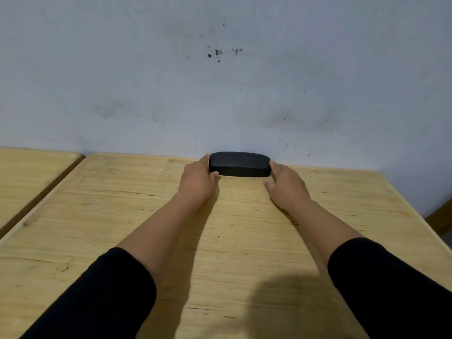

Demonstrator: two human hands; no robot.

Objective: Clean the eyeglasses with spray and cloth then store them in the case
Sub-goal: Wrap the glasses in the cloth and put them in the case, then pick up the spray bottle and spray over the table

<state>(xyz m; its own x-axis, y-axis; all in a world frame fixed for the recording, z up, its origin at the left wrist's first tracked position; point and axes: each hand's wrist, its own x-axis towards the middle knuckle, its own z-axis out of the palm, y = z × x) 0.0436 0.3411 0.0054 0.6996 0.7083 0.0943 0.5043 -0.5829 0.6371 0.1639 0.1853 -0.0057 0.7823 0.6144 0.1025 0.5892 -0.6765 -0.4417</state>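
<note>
Head view: a black, oblong, hard-shell eyeglass case (239, 164) lies shut at the far edge of the pale wooden plank table (122, 216), close against the scuffed grey-blue wall (220, 81). The left hand (197, 178) grips the case's left end, thumb on the near face and fingers wrapped behind. The right hand (285, 179) holds the right end with curled fingers, its thumb lying on the table apart from the case. Black sleeves cover both upper forearms. No eyeglasses, spray or cloth are visible.

Risk assessment: whether the glasses are inside cannot be told. If the case springs open abruptly, contents could spill. The wall behind may block the lid's swing. A second table (29, 172) stands left, across a gap.
</note>
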